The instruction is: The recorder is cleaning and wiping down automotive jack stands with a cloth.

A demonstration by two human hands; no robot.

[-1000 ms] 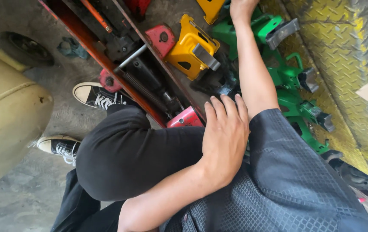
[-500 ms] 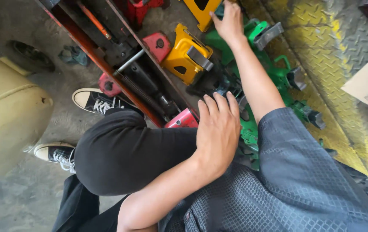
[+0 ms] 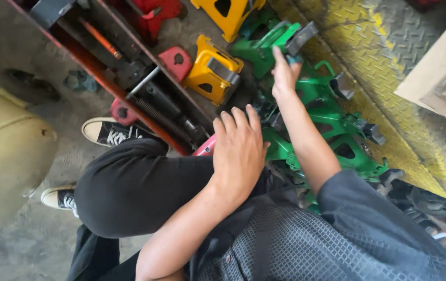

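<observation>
A green jack stand is touched by the right hand while the left hand is rested on the knee.

The right hand (image 3: pixel 284 73) is stretched toward 12 o'clock, and its fingers are laid on the grey top of a green jack stand (image 3: pixel 275 44); whether it is really gripped cannot be told. The left hand (image 3: pixel 239 148) is kept flat and open on the black-trousered knee (image 3: pixel 134 182). More green stands (image 3: pixel 345 135) are piled at 3 o'clock of the right forearm, and a yellow stand (image 3: pixel 210 73) is seen at 9 o'clock of the right hand, beside the red floor jack (image 3: pixel 145 99).
</observation>
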